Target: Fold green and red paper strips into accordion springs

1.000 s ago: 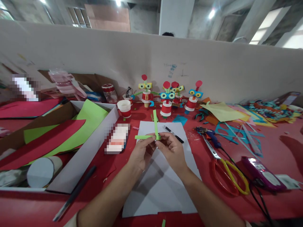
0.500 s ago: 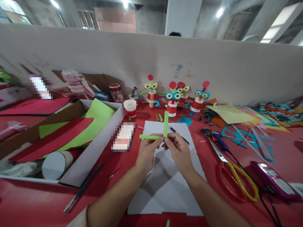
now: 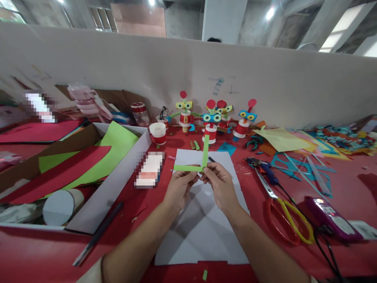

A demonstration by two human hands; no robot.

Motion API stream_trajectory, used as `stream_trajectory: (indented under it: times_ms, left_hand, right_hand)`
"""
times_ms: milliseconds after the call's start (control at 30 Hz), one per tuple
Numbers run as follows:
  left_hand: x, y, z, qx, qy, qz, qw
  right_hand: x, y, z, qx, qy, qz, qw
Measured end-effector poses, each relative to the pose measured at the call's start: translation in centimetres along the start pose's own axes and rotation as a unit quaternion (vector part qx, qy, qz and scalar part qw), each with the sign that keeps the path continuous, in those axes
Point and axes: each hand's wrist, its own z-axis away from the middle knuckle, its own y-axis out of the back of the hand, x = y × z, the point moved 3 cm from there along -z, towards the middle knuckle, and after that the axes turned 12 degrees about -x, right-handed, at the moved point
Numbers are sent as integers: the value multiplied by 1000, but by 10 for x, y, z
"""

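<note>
Two green paper strips [image 3: 205,151] meet at a corner in an L, one pointing away from me and one to the left. My left hand [image 3: 182,186] pinches the leftward strip near the corner. Fingers of my right hand [image 3: 219,182] are closed on the corner itself. Both hands are above white paper [image 3: 203,236] on the red table. A black pen [image 3: 211,159] lies partly hidden behind my right hand. A small green piece [image 3: 205,274] is at the table's near edge.
On the left is an open box [image 3: 118,181] of coloured paper. Paper-cup figures [image 3: 210,129] stand by the wall beside a white-and-red cup [image 3: 158,133]. Scissors [image 3: 290,220], a glue gun [image 3: 269,173] and a purple device [image 3: 332,220] lie right.
The leftward strip now shows in front of the left fingertips, its corner end uncovered. The left fingers have dropped slightly below it. The whole view has shifted a little.
</note>
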Motion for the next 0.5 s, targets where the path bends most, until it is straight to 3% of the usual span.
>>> stream_trajectory:
  times_ms: [500]
  left_hand:
    - [-2,1,1,13,10,-8,1000]
  right_hand:
    - [0,-1,2,10,16,46,999]
